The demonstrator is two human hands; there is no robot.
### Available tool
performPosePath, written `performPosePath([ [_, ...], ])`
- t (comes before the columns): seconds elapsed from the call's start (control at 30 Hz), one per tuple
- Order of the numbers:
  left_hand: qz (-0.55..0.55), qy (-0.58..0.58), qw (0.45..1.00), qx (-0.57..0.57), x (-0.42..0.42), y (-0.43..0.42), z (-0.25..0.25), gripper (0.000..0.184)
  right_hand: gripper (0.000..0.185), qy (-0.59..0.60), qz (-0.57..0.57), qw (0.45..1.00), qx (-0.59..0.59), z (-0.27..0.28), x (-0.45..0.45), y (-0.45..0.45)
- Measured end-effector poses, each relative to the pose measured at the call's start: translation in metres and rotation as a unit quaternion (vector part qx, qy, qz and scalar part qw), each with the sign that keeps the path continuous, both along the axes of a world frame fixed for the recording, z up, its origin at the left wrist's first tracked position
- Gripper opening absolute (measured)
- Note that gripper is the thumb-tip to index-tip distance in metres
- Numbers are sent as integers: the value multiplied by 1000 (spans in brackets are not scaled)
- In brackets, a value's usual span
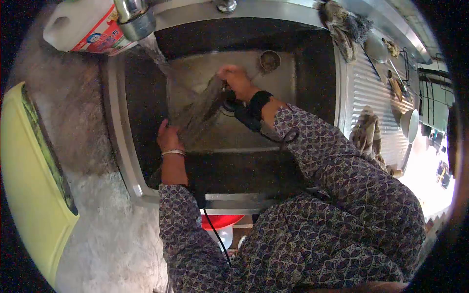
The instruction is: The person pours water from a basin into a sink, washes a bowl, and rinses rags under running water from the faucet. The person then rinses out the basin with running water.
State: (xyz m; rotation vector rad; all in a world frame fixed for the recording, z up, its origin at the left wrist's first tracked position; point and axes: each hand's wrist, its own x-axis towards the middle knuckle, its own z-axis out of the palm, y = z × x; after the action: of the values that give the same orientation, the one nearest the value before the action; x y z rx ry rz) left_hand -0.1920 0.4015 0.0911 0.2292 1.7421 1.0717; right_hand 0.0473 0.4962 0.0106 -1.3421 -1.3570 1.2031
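Over the metal sink [273, 139], a limp grey-brown wet cloth [199, 105] is stretched slantwise between my two hands; motion blurs its outline. My right hand [237, 83] is closed on its upper end, near the middle of the basin. At the lower left end, my left hand [170, 137] grips the cloth, with part of its fingers hidden. Water [154, 51] runs from the metal tap [136, 22] into the basin, to the upper left of my hands. A black band with a small device [249, 117] sits on my right wrist.
A round drain [270, 60] is in the sink floor. A white jug with a red label [90, 31] stands behind the tap. At left lies a yellow-green board-like object [29, 185]. A ribbed drainboard [373, 93] holds rags, utensils and a white bowl [409, 126].
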Motion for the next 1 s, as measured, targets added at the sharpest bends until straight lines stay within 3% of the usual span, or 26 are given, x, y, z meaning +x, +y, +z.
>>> performPosePath([
  [0.07,-5,-13,1000,-6,24,5,30,53,25,-55,15,998,-27,10,-4,-6],
  [0.1,-54,-17,995,79,38,9,41,55,27,-73,21,996,-36,9,-6,-9],
  [0.13,-103,-20,981,164,48,15,52,56,30,223,54,968,-103,10,-8,-14],
  [0.17,-101,-19,981,164,54,21,64,56,31,367,71,919,-129,10,-8,-17],
  [0.2,-170,-48,968,177,59,29,74,56,33,498,84,847,-162,20,-9,-21],
  [0.23,-237,-76,950,188,62,34,84,56,35,236,158,959,13,67,-9,-27],
  [0.3,-278,-78,936,200,62,41,101,55,38,-52,213,957,188,83,-12,-27],
  [0.33,-319,-81,920,210,60,42,106,53,37,-92,203,949,222,73,-14,-21],
  [0.37,-318,-82,921,210,58,43,111,53,36,-112,199,944,238,71,-12,-15],
  [0.4,-327,29,920,216,54,42,115,51,36,-131,194,938,254,69,-10,-8],
  [0.43,-331,139,907,220,49,42,117,50,31,-56,210,968,122,82,-2,-1],
  [0.47,-330,139,907,219,38,41,111,50,27,21,222,975,-14,95,5,4],
  [0.5,-391,220,867,215,23,40,100,48,27,20,223,975,-15,112,10,4],
  [0.53,-447,299,817,208,10,40,91,47,23,6,193,981,28,130,15,3],
  [0.57,-446,298,818,208,0,41,85,47,19,-8,163,984,70,145,18,2],
  [0.6,-450,374,796,153,-9,42,80,44,19,-8,164,984,70,154,17,3],
  [0.63,-449,446,768,96,-10,42,83,42,18,-9,169,975,144,162,15,4],
  [0.67,-449,446,769,95,-10,41,86,42,18,-9,174,961,217,170,14,5],
  [0.73,-407,595,677,146,3,32,117,37,17,-25,172,952,251,195,17,-3],
  [0.8,-423,597,666,146,12,20,129,35,17,-41,169,942,285,201,22,-15],
  [0.87,-439,598,655,146,10,4,125,33,17,-141,249,905,315,194,34,-26],
  [0.9,-544,545,630,100,3,-7,108,32,17,-141,250,905,314,173,35,-29],
  [0.93,-640,483,595,52,-1,-17,92,31,19,-218,363,892,156,136,34,-33],
  [0.97,-641,482,595,52,-4,-23,74,31,21,-284,461,841,-8,102,33,-37],
  [1.0,-676,471,566,26,-7,-29,57,31,21,-284,461,840,-9,76,33,-41],
])
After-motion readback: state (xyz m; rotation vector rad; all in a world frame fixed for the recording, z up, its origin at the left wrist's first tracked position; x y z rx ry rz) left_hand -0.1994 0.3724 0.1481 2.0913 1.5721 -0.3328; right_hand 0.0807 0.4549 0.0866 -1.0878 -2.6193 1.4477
